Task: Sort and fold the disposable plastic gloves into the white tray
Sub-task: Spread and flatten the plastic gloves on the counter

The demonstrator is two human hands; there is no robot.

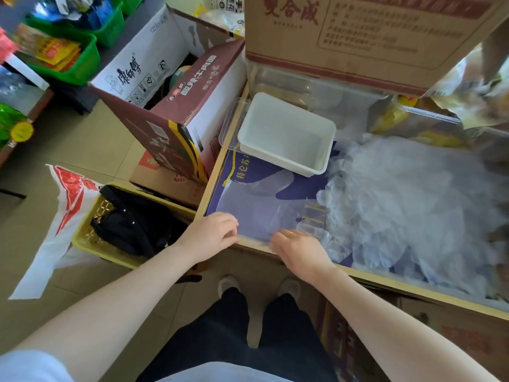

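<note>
Both hands at the table's near edge, one glove spread flat.
Left hand [212,230] and right hand [296,248], fingers curled, pinch the cuff of one clear glove [256,205] on the table [217,175]; one white tray [286,133] sits just beyond the glove, one loose heap of gloves [407,205] to its right.

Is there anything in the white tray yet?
No, the white tray shows only its bare floor, while one glove lies flat under both hands and the glove pile sits beside it.
</note>
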